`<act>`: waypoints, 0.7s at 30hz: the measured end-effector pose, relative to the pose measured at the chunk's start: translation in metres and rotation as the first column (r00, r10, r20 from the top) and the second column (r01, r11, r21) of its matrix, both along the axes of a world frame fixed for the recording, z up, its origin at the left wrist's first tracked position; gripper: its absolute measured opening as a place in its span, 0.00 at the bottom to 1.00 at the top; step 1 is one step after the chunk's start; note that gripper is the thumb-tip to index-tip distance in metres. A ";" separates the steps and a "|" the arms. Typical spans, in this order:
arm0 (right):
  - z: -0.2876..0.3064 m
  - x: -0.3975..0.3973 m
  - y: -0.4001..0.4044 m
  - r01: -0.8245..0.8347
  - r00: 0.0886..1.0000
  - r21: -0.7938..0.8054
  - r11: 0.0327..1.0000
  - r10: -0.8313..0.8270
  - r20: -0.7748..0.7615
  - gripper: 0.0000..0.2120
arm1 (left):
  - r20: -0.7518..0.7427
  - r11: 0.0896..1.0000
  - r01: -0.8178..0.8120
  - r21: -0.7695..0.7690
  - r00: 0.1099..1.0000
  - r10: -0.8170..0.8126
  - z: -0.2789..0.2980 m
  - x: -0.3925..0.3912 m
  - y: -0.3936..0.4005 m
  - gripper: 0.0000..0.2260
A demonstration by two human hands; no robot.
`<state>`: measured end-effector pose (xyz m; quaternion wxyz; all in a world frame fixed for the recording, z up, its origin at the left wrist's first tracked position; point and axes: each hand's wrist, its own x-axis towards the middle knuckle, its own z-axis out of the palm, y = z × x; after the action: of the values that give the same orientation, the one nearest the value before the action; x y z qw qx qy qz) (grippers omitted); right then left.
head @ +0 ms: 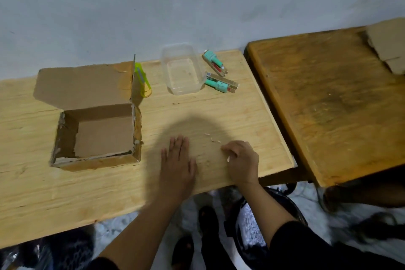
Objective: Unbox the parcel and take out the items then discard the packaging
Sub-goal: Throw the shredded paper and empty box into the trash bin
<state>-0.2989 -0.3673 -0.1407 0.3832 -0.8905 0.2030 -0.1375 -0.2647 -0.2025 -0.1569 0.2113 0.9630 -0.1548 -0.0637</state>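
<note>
Cardboard box (pixel 96 129) at 9 o'clock on the light table (pixel 197 105), lid up, nothing inside. Two boxed teal items (pixel 220 75) at 1 o'clock beside a clear tub (pixel 180 68). Left hand (pixel 177 164) flat, fingers spread, holding nothing — right hand (pixel 242 161) curled, pinching a small white scrap (pixel 228 158).

Left hand (pixel 178 161) flat; right hand (pixel 242 161) curled (fingers pinched).
</note>
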 end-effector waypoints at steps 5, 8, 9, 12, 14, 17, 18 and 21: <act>0.003 -0.025 0.003 0.274 0.961 0.074 0.959 -0.275 0.013 0.12 | 0.005 0.962 0.273 0.018 0.962 -0.273 0.004 -0.020 -0.038 0.23; 0.007 -0.048 -0.001 0.371 0.921 0.132 0.919 -0.383 0.075 0.10 | 0.005 0.948 0.305 0.093 0.952 -0.306 0.003 -0.028 -0.055 0.23; 0.008 -0.056 -0.003 0.397 0.908 0.135 0.908 -0.410 0.090 0.10 | 0.007 0.944 0.308 0.118 0.950 -0.311 0.002 -0.030 -0.058 0.23; 0.006 -0.088 -0.009 0.491 0.864 0.128 0.862 -0.501 0.054 0.09 | 0.038 0.934 0.321 0.153 0.943 -0.330 -0.002 -0.035 -0.060 0.24; 0.002 -0.111 -0.015 0.555 0.830 0.091 0.827 -0.558 0.010 0.08 | 0.066 0.934 0.319 0.164 0.941 -0.333 -0.003 -0.036 -0.060 0.24; -0.010 -0.146 -0.027 0.617 0.784 0.031 0.786 -0.611 -0.108 0.09 | 0.078 0.938 0.310 0.156 0.942 -0.325 -0.005 -0.037 -0.063 0.24; -0.015 -0.157 -0.030 0.627 0.767 -0.003 0.779 -0.618 -0.174 0.09 | 0.076 0.938 0.311 0.153 0.942 -0.325 -0.006 -0.038 -0.063 0.24; -0.029 -0.181 -0.040 0.579 0.744 -0.095 0.810 -0.572 -0.345 0.11 | 0.087 0.941 0.305 0.146 0.943 -0.320 -0.007 -0.039 -0.064 0.24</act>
<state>-0.4800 -0.4073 -0.1701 0.2866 -0.7905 0.5348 -0.0830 -0.3036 -0.2660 -0.1640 0.1266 0.9399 -0.3127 -0.0534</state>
